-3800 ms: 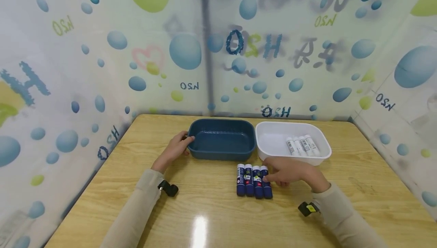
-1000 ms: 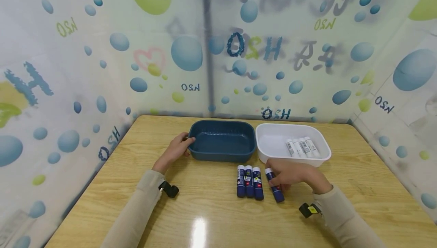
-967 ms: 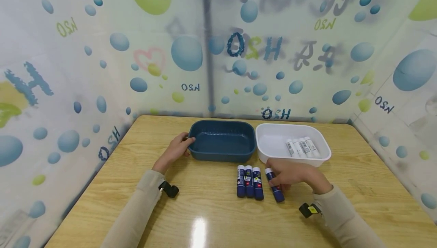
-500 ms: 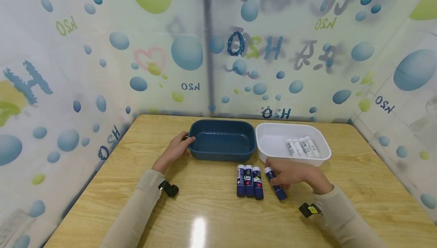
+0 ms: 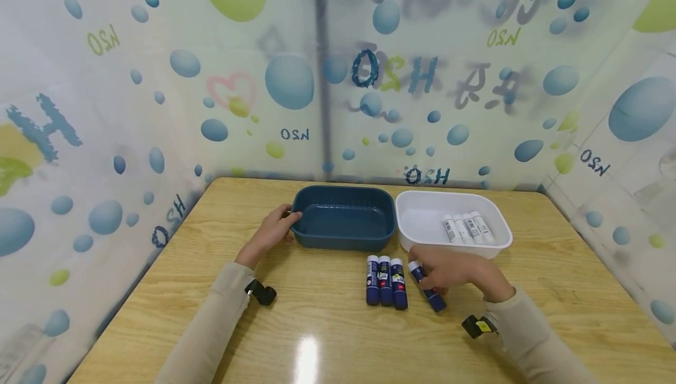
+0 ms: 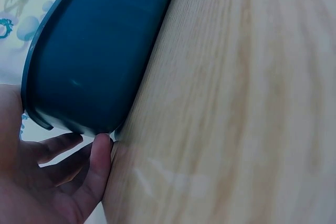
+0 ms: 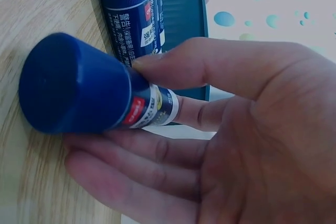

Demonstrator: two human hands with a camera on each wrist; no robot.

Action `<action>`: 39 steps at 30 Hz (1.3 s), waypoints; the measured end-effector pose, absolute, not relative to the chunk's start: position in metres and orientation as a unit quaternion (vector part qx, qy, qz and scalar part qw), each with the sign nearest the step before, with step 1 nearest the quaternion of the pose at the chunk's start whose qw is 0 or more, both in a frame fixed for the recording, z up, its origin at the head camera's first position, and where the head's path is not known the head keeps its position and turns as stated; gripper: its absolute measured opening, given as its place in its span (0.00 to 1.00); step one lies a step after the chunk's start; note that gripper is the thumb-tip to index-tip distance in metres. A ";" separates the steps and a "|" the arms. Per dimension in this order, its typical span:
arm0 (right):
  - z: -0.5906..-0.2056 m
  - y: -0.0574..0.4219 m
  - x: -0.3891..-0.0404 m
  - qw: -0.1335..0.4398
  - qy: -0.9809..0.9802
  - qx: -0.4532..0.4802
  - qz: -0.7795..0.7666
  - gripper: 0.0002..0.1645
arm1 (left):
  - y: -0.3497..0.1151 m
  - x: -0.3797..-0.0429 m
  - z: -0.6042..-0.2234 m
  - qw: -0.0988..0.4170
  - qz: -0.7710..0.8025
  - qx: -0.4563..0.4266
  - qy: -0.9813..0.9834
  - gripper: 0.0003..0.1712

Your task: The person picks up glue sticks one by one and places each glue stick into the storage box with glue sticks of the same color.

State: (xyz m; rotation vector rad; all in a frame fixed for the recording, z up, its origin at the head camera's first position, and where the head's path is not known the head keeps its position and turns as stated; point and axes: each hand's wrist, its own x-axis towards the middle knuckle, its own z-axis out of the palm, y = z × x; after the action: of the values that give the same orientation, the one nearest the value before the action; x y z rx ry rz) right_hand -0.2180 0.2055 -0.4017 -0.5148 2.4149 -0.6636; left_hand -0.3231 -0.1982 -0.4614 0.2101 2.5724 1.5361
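My left hand [image 5: 270, 230] holds the left end of a dark blue plastic bin [image 5: 343, 242], thumb over the rim. In the left wrist view several fingers [image 6: 100, 163] are at the outside of its end wall. My right hand [image 5: 453, 268] pinches a blue glue stick [image 5: 434, 299] between thumb and fingers, its white end tilted up-left in the head view. The right wrist view shows its broad blue cap [image 7: 73, 87] close to the camera, near the tabletop. Left of it, three more blue glue sticks [image 5: 386, 281] lie side by side.
A white bin [image 5: 422, 228] stands against the blue bin's right side, with several white tubes [image 5: 470, 228] lying in its right part. Both bins are near the back of the wooden table [image 5: 338, 337]. A printed curtain-like wall [image 5: 253, 155] rises behind.
The rightmost glue stick was in the row with the other three; my right hand has taken it off to the right and turned it more slantwise. My left hand has stayed on the blue bin.
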 end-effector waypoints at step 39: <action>-0.404 0.206 -0.219 0.292 0.901 -0.196 -0.253 0.25 | -0.197 -0.321 -0.460 0.068 0.507 0.061 0.857 0.32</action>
State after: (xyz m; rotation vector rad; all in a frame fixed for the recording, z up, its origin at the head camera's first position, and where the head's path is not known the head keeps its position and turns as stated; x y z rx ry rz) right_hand -0.2194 0.2059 -0.4036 -0.5234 2.4019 -0.6735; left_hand -0.3207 -0.1971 -0.4595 0.1838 2.5824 1.5276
